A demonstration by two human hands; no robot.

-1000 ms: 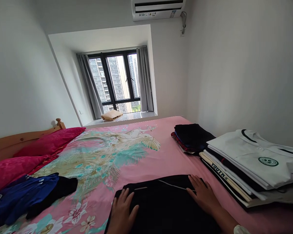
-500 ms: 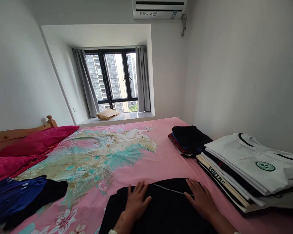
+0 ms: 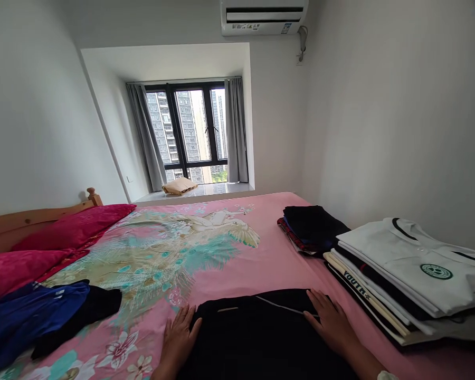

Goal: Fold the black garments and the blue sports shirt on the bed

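Head view: black garment (image 3: 261, 338) spread flat on the pink bed (image 3: 269, 258), left hand (image 3: 178, 340) against its left edge, right hand (image 3: 330, 324) on its right side, fingers of both open, flat, gripping nothing; stack of folded shirts (image 3: 404, 269) just to the right.

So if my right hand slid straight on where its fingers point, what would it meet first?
Probably nothing: the right hand points beyond the black garment onto bare pink bedspread, left of the dark folded pile.

The left hand (image 3: 178, 342) and right hand (image 3: 331, 326) are bare; a white cuff (image 3: 388, 375), cut by the edge, rings the right wrist.
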